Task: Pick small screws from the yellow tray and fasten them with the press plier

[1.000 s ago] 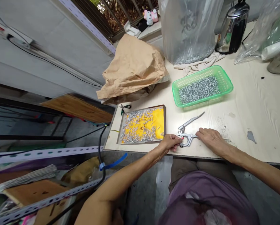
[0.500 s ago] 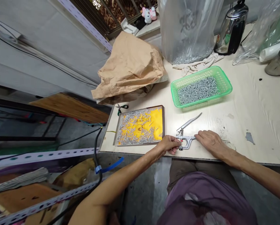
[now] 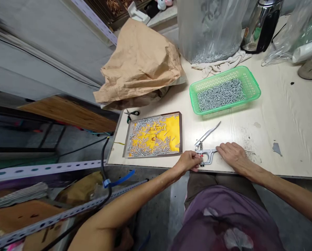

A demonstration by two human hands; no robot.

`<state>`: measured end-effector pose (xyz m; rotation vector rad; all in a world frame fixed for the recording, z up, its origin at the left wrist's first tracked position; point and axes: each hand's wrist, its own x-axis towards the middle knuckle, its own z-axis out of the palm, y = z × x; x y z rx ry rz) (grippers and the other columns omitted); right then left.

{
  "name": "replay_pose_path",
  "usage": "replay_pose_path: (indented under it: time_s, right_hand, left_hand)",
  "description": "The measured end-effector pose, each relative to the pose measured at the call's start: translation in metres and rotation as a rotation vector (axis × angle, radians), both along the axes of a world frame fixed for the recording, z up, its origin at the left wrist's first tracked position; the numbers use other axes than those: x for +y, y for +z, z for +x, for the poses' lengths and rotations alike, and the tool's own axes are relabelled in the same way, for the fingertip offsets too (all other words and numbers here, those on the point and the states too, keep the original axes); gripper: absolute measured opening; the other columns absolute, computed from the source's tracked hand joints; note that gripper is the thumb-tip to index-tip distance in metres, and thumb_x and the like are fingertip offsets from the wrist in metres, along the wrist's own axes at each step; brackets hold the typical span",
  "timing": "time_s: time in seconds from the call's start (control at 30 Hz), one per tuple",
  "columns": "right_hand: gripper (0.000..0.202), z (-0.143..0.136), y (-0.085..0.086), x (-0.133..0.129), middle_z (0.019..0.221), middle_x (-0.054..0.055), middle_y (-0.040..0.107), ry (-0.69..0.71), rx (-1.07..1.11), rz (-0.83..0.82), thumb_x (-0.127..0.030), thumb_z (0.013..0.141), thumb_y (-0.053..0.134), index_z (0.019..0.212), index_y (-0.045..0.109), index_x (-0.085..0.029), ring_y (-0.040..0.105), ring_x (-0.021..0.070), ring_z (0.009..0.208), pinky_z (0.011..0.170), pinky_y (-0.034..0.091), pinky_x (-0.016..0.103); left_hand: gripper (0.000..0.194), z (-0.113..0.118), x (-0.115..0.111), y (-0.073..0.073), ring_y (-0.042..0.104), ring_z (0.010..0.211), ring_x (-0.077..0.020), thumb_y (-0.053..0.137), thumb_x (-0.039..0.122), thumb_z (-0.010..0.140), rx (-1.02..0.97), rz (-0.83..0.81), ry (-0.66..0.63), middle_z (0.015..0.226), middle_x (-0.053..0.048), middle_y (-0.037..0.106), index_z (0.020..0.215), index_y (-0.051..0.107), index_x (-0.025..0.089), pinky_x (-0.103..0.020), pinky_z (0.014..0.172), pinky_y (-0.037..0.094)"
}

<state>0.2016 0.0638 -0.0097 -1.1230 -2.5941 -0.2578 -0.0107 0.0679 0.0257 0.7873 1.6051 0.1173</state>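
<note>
A pair of metal snap-fastener pliers (image 3: 209, 156) lies at the table's front edge, its upper handle swung up and a spring showing by the pivot. The fingers of my right hand (image 3: 233, 157) are closed on the end of the lower handle. At the jaws, my left hand (image 3: 187, 161) pinches with thumb and fingers beside a small red part; whatever sits between the fingertips is too small to make out. Left of that hand is a shallow tray (image 3: 181, 134) with a yellow bottom, holding many small metal pins. Behind the pliers, a green plastic basket (image 3: 201, 111) holds more such pins.
Black-handled scissors (image 3: 131, 114) lie behind the tray's left corner. Farther back are a crumpled brown paper bag (image 3: 142, 62), a clear plastic bag (image 3: 208, 31) with metal pieces, a cloth (image 3: 221, 66) and a kettle (image 3: 261, 28). A cable hangs off the table's left side.
The camera view has shifted slightly, so the table things sit a little higher in the picture. Both hands keep their places at the pliers, with no clear change in grip.
</note>
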Motion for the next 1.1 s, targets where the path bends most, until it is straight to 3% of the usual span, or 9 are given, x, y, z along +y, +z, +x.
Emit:
replay_pose_path:
  time_s: [0.1,0.23,0.37,0.5,0.6,0.73,0.87,1.1]
  right_hand:
    - [0.025,0.002,0.000,-0.001,0.073,0.003,0.061,0.016,0.004,-0.025,-0.001,0.090,0.045,0.084,0.065,-0.015,0.048,0.0165,0.067,0.065,0.031,0.031]
    - [0.015,0.008,0.007,0.001,0.089,0.005,0.065,0.008,0.015,-0.259,-0.016,0.091,0.054,0.101,0.065,-0.018,0.054,0.0182,0.077,0.067,0.037,0.030]
    - [0.055,0.014,0.016,0.018,0.131,0.016,0.056,-0.015,0.007,-0.402,-0.044,0.084,0.066,0.130,0.051,-0.018,0.055,0.0278,0.105,0.079,0.044,0.037]
    - [0.086,0.018,0.009,0.047,0.152,0.018,0.035,0.062,-0.039,-0.447,-0.059,0.072,0.070,0.142,0.039,-0.018,0.033,0.0378,0.136,0.099,0.039,0.050]
    - [0.096,0.016,0.001,0.063,0.150,0.019,0.038,0.147,-0.074,-0.495,-0.063,0.066,0.073,0.144,0.038,-0.018,0.027,0.0393,0.139,0.106,0.031,0.055]
    - [0.104,0.009,0.003,0.071,0.139,0.021,0.048,0.153,-0.101,-0.497,-0.064,0.059,0.077,0.142,0.040,-0.013,0.034,0.0406,0.133,0.106,0.027,0.058]
    - [0.087,0.005,0.013,0.068,0.125,0.018,0.056,0.127,-0.149,-0.485,-0.061,0.062,0.076,0.131,0.050,-0.014,0.047,0.0355,0.116,0.101,0.030,0.054]
    - [0.064,0.006,0.024,0.058,0.111,0.014,0.062,0.098,-0.222,-0.458,-0.054,0.068,0.076,0.114,0.059,-0.014,0.051,0.0300,0.101,0.090,0.035,0.043]
  left_hand:
    - [0.019,0.006,-0.001,0.003,0.052,0.046,-0.0058,0.070,0.014,0.077,0.044,0.005,-0.037,0.047,0.006,0.051,0.063,0.057,0.012,-0.017,0.047,0.049]
    - [0.020,0.008,-0.002,0.005,0.047,0.042,-0.0060,0.067,0.013,0.077,0.092,0.011,-0.108,0.045,0.007,0.048,0.060,0.057,0.012,-0.017,0.042,0.046]
    - [0.023,0.007,-0.006,0.005,0.044,0.040,-0.0057,0.065,0.014,0.076,0.108,0.035,-0.151,0.044,0.007,0.046,0.056,0.056,0.012,-0.017,0.040,0.044]
    - [0.021,0.009,-0.011,0.007,0.042,0.041,-0.0054,0.065,0.014,0.077,0.122,0.031,-0.118,0.044,0.008,0.044,0.058,0.056,0.013,-0.016,0.038,0.043]
    - [0.019,0.010,-0.014,0.008,0.042,0.041,-0.0056,0.065,0.014,0.077,0.134,0.019,-0.063,0.044,0.009,0.043,0.061,0.057,0.013,-0.016,0.038,0.042]
    - [0.021,0.010,-0.014,0.008,0.042,0.041,-0.0054,0.069,0.016,0.076,0.130,-0.003,-0.038,0.044,0.009,0.043,0.060,0.056,0.013,-0.016,0.039,0.043]
    - [0.026,0.010,-0.014,0.007,0.042,0.040,-0.0056,0.073,0.019,0.075,0.137,-0.025,-0.014,0.043,0.008,0.043,0.058,0.055,0.013,-0.017,0.039,0.044]
    - [0.024,0.012,-0.015,0.008,0.040,0.038,-0.0055,0.069,0.016,0.079,0.137,-0.027,0.010,0.043,0.008,0.044,0.060,0.055,0.013,-0.018,0.039,0.043]
